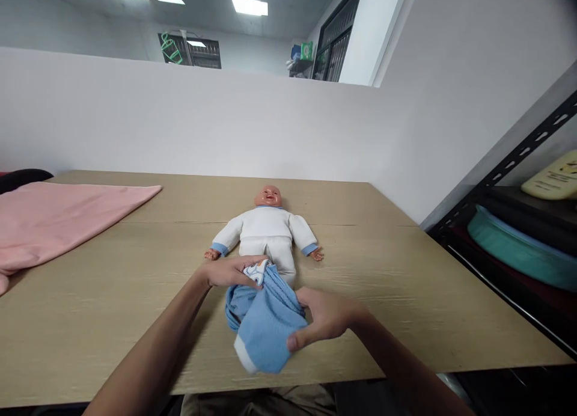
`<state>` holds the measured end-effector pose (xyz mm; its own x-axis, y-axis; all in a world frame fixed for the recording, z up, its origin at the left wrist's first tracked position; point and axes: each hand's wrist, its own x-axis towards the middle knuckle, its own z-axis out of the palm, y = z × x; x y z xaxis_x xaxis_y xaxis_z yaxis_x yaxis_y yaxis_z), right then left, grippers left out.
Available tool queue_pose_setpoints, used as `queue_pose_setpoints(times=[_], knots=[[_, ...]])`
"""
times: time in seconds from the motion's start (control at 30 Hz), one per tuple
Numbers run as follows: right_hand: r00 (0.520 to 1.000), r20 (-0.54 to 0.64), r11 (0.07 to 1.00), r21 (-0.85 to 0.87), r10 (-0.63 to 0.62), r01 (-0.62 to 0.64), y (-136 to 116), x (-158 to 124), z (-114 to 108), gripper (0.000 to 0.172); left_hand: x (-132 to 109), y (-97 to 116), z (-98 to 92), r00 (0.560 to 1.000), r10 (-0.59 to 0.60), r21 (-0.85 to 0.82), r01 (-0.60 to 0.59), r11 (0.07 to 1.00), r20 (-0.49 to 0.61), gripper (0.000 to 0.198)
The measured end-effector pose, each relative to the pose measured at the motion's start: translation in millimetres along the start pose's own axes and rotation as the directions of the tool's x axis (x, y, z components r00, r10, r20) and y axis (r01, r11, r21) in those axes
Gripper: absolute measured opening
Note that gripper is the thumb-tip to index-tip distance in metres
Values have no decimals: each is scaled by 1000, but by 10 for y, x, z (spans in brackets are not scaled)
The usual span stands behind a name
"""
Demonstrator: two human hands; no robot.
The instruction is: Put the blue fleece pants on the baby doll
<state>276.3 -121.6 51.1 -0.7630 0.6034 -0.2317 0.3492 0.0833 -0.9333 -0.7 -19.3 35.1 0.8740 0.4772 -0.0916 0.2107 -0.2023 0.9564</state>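
A baby doll point(265, 223) lies face up on the wooden table, its head away from me. It wears a white top and white leggings with blue cuffs at the wrists. Bunched over its lower legs is a pair of blue pants point(270, 326) with a white cuff; the feet are hidden. My left hand point(234, 272) grips the gathered upper edge, where a patch of printed white fabric shows. On the other side, my right hand point(327, 314) holds the blue fabric between thumb and fingers, low near one leg.
A pink cloth point(67, 217) is spread at the table's left, with a dark object point(24, 178) behind it. To the right, a black metal shelf point(505, 163) holds a teal fabric item point(518, 250) and a pale yellow bottle point(552, 175). A white partition point(202, 121) rises behind the table.
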Motion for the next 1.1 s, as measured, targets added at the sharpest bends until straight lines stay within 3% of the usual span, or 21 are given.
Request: queue_pose_setpoints(times=[0.07,0.17,0.3,0.37,0.47,0.67,0.77,0.83,0.97,1.03,1.1], knots=[[1000,16,1000,16,-14,13,-31,-16,30,44,-17,-5,13,999,-6,18,7,1000,-46,47],[995,-41,979,179,-96,102,40,16,54,43,-31,-14,4,999,-28,-13,27,1000,-44,59],[941,-324,894,389,-92,222,274,111,92,52,-22,-62,-47,995,14,-77,-6,997,100,79],[914,-405,859,461,-19,222,364,155,127,58,-12,-104,-56,993,5,-95,7,995,122,72],[905,-425,874,450,31,181,401,182,179,57,-1,-184,-27,999,-34,-156,37,987,24,57],[833,-553,949,254,-17,189,338,163,251,51,82,-306,144,974,-82,-311,12,950,-213,74],[832,-553,964,244,49,105,286,160,260,59,132,-310,220,957,-129,-510,-22,860,-259,83],[867,-493,973,225,74,45,225,142,245,62,139,-274,246,958,-141,-549,-21,836,-251,81],[957,-285,979,204,47,13,119,69,215,58,94,-125,253,973,-165,-403,87,911,-161,65],[948,-320,969,235,0,79,121,44,223,59,67,-53,238,974,-163,-283,115,952,-154,61],[907,-420,940,306,-11,153,159,37,253,60,52,-3,215,982,-120,-201,89,975,-145,66]])
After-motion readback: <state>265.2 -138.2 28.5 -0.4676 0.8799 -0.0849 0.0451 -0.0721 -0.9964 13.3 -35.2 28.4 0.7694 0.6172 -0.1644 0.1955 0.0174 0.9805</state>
